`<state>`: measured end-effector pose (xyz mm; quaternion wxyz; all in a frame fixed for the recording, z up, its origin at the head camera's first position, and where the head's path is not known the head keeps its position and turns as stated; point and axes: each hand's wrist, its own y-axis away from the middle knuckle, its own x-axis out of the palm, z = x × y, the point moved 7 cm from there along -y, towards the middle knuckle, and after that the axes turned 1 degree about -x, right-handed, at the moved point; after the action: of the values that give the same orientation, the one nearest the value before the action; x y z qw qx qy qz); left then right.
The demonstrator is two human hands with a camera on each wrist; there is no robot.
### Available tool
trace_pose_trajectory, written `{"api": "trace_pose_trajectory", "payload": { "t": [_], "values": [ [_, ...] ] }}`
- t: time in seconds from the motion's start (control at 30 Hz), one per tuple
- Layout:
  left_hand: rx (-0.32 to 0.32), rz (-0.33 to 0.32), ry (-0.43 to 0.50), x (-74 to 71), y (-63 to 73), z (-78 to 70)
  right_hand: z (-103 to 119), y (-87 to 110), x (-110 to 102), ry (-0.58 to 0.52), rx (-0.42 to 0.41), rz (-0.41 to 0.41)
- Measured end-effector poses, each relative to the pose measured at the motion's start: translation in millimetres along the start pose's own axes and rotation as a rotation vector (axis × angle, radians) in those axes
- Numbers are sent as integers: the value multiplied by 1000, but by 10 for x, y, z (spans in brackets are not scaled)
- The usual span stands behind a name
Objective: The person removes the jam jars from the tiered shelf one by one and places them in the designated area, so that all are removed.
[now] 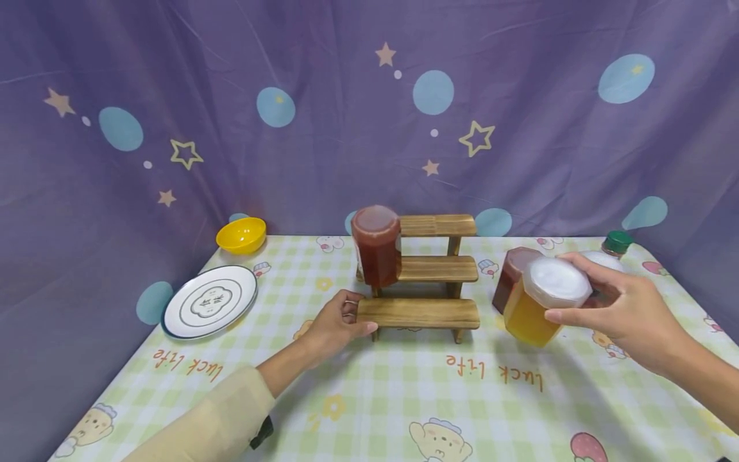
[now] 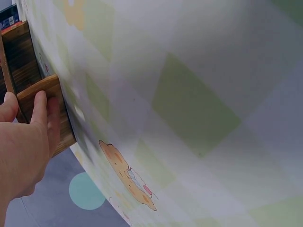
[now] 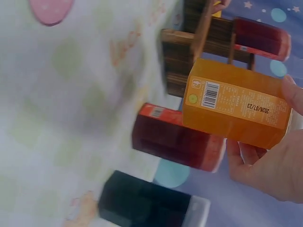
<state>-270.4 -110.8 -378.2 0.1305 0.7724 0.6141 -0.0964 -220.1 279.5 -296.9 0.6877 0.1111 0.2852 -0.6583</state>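
Note:
My right hand grips a jar of amber contents around its white lid end, tilted and held off the table. In the right wrist view its printed label with a barcode faces the camera. My left hand pinches the left end of the lowest step of a three-step wooden stand, thumb on one side and fingers on the other, as the left wrist view shows. A dark red jar stands at the left of the stand's middle step. Partly hidden behind the amber jar is another dark red jar.
Behind my right hand are a green-capped container and a pale lid; the right wrist view shows a dark green jar. To the left sit a white plate and a yellow bowl. A purple curtain hangs behind the checked tablecloth.

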Motion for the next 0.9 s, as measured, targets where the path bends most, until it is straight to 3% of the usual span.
{"api": "trace_pose_trajectory", "payload": {
  "t": [0.23, 0.67, 0.9],
  "values": [
    [-7, 12, 12, 0, -7, 25, -214, 32, 51, 53, 74, 12],
    [-17, 14, -6, 0, -3, 22, -442, 66, 133, 95, 89, 13],
    [-23, 19, -14, -7, -8, 17, -487, 95, 180, 113, 121, 54]
  ]
}}
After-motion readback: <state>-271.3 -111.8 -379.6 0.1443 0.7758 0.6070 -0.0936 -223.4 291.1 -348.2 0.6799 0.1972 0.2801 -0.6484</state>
